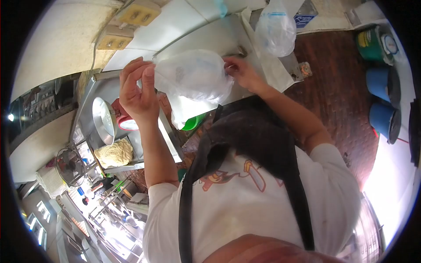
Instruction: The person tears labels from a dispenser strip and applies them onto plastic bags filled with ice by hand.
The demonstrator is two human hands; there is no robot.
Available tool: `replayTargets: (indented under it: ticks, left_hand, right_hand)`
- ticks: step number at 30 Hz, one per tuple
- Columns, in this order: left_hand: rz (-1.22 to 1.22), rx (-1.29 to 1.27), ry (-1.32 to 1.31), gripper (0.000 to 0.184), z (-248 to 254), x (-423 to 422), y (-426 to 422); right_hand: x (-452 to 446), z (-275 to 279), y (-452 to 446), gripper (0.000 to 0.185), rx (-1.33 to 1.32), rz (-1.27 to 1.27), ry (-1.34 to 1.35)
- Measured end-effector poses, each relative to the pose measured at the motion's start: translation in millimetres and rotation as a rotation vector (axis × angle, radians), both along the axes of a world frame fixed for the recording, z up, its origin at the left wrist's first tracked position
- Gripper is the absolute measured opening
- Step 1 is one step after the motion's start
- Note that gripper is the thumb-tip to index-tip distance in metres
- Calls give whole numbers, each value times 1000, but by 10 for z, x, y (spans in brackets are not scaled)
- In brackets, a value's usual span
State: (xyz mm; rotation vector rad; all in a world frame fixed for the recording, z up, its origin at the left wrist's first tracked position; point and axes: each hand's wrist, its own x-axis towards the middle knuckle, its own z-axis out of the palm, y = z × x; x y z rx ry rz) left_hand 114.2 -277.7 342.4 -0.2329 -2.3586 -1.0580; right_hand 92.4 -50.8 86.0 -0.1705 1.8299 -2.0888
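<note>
A clear, puffed-out plastic bag is held up in front of my chest, over a pale work surface. At its left end, my left hand has its fingers curled, with the fingertips and thumb at the bag's edge. My right hand pinches the opposite end, its fingertips partly hidden by the plastic. Something pale shows through the bag, too blurred to name. Another filled clear plastic bag stands farther off at the upper right.
To the left, a metal counter carries a steel bowl, a red scale-like object and a heap of yellowish noodles. A green container sits below the bag. Blue buckets line the brick floor at right.
</note>
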Motion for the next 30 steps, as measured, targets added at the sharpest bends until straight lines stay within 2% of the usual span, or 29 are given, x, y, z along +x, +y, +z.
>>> replayTargets:
  ticks: [4,8,11,14,17,20,21,24,26,27,29,30]
  left_hand:
    - [-31,-278,-186,12,-38,43,76]
    - [35,222,-82,11,-55,36,-50]
    - [14,-37,-84,10,-25,26,-81]
    - [14,-18,-165,11,-106,72,-64]
    - [59,-46,-204,12,-131,130,-26]
    - [75,-84,-249,15,-194,159,-80]
    - [71,-95,-273,16,-233,171,-105]
    - [118,90,-406,19,-378,227,-164]
    - [206,256,-363,21,-464,266,-203]
    - [249,340,-341,22,-452,269,-187]
    - [190,421,-231,24,-373,240,-152]
    - [163,462,-175,25,-309,232,-126]
  right_hand:
    - [79,-29,-35,30,142,41,16]
    - [-21,-72,-12,27,438,160,-7]
    - [48,84,-70,30,279,-40,45]
    - [5,439,0,29,-42,202,-148]
    - [43,552,-117,24,-713,197,-466]
    - [58,697,-131,24,-965,149,-496]
    - [63,690,-123,25,-961,153,-508]
    - [73,651,-101,31,-954,157,-545]
    - [91,577,-136,38,-952,162,-575]
    - [84,537,-176,36,-906,75,-621]
    - [55,458,-264,32,-808,-97,-710]
    - [61,451,-256,33,-759,-98,-719]
